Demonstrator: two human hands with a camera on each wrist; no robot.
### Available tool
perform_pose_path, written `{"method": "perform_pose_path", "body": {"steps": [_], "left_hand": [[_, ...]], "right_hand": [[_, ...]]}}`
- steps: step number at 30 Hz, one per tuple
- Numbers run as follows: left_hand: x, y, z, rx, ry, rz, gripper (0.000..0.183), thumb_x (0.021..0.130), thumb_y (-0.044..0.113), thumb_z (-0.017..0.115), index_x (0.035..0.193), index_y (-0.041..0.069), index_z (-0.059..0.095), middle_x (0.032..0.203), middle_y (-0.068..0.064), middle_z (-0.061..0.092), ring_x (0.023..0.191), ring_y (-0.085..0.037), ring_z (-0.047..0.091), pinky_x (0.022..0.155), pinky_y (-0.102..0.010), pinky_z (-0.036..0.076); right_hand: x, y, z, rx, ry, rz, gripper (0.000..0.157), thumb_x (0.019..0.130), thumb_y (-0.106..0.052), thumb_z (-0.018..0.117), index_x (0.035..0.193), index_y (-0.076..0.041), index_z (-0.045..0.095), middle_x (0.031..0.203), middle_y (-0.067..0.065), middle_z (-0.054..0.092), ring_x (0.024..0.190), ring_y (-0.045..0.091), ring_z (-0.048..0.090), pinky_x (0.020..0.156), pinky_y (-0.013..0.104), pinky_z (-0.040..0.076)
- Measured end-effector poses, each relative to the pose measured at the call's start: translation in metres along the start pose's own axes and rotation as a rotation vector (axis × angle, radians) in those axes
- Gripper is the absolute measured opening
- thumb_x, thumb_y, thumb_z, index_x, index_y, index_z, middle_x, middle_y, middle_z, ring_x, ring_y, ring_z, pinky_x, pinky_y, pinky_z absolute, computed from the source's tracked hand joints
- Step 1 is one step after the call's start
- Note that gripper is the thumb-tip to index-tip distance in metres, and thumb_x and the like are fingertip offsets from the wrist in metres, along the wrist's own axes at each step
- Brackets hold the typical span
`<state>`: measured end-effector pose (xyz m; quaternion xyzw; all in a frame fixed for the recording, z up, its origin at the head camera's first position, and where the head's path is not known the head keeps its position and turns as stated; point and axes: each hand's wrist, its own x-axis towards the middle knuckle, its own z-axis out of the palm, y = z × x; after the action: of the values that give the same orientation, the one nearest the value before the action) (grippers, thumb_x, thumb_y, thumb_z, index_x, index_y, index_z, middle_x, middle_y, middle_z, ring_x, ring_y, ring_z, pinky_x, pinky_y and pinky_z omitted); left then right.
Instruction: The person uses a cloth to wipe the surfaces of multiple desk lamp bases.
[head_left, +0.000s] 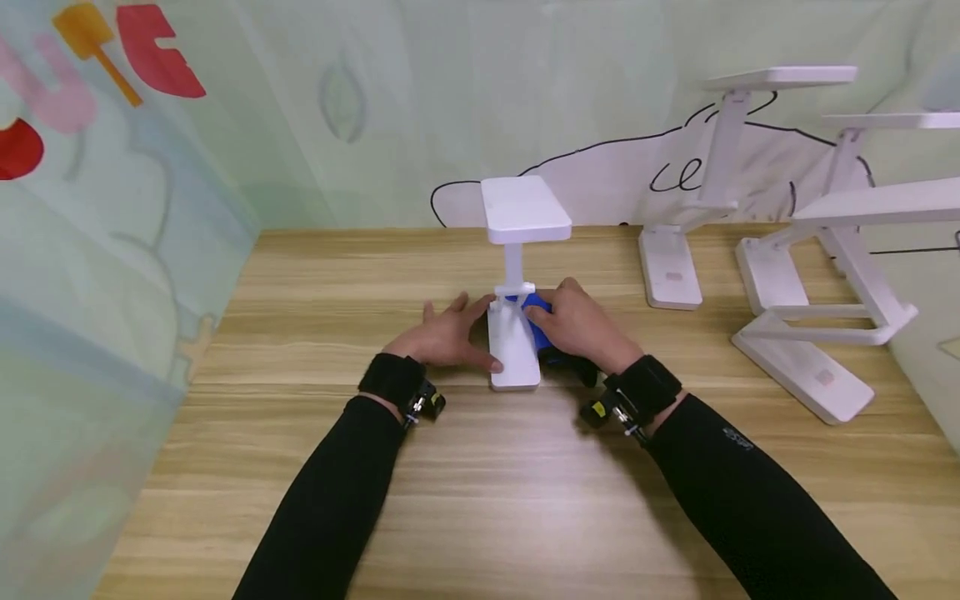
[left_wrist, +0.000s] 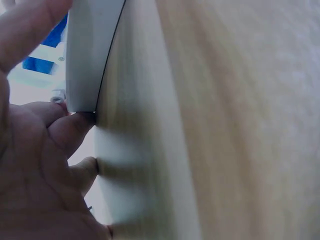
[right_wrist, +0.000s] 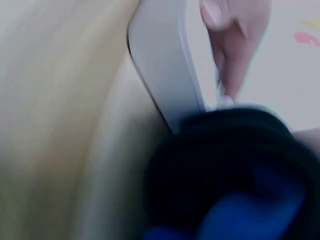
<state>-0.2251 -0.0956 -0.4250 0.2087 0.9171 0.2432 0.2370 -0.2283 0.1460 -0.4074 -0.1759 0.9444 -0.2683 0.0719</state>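
Head view: you have the smooth white folding stand (head_left: 514,358) upright on the wood-grain tabletop (head_left: 495,500), between your two hands, its rectangular top panel (head_left: 525,208) raised over a rounded slab base.

And the fingers, how do they lie?

On your left hand (head_left: 446,336) they're spread apart, thumb and forefinger touching the base's left side, the others fanned out beside it. Your right hand (head_left: 577,321) grips the blue-and-black object (head_left: 541,335) just by the base's right side; I can't tell its material, as the right wrist view is blurred there.

How should the stand handle for you?

Probably light and stiff, likely plastic, a little slippery. The slim hinged neck (head_left: 513,265) looks the most delicate part, and with that panel up high a knock could tip it.

Then where would you take hold?

Low on the base, thumb and fingers across its long edges, clear of the hinge. Avoid the top panel; the joints may swing under your push.
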Motion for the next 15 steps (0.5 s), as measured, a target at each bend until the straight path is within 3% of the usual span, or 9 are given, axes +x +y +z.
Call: {"method": "perform_pose_path", "body": {"steps": [4,7,12,15], "left_hand": [[0.000,0.000,0.001,-0.001,-0.001,-0.001,0.114,0.068,0.066,0.075,0.156,0.033,0.010,0.161,-0.019,0.012,0.147,-0.028,0.002,0.112,-0.063,-0.013],[0.000,-0.001,0.003,-0.002,0.000,-0.013,0.114,0.068,0.066,0.075,0.156,0.034,0.010,0.161,-0.018,0.011,0.147,-0.026,0.001,0.112,-0.062,-0.013],[-0.001,0.000,0.003,0.007,0.007,-0.001,0.114,0.068,0.066,0.075,0.156,0.033,0.010,0.161,-0.017,0.013,0.147,-0.023,0.001,0.112,-0.063,-0.012],[0.000,0.003,0.003,-0.001,-0.005,-0.005,0.114,0.068,0.065,0.075,0.156,0.032,0.010,0.161,-0.015,0.014,0.147,-0.023,0.000,0.112,-0.062,-0.013]], "right_hand": [[0.010,0.004,0.000,0.057,-0.081,-0.019,0.027,0.096,-0.022,0.054,0.109,-0.005,0.070,0.060,0.004,0.044,0.066,0.024,0.047,0.057,0.032,0.036],[0.018,0.008,-0.003,0.019,-0.140,-0.027,0.023,0.095,-0.018,0.052,0.102,-0.006,0.070,0.060,0.001,0.044,0.058,0.020,0.048,0.054,0.031,0.036],[0.033,0.007,-0.011,-0.182,-0.157,-0.001,0.018,0.092,-0.016,0.054,0.100,-0.009,0.069,0.079,0.008,0.061,0.078,0.024,0.052,0.067,0.036,0.044],[0.041,0.006,-0.015,-0.166,-0.095,-0.016,0.026,0.090,-0.014,0.059,0.114,-0.010,0.067,0.098,0.012,0.066,0.091,0.027,0.051,0.078,0.043,0.046]]}}
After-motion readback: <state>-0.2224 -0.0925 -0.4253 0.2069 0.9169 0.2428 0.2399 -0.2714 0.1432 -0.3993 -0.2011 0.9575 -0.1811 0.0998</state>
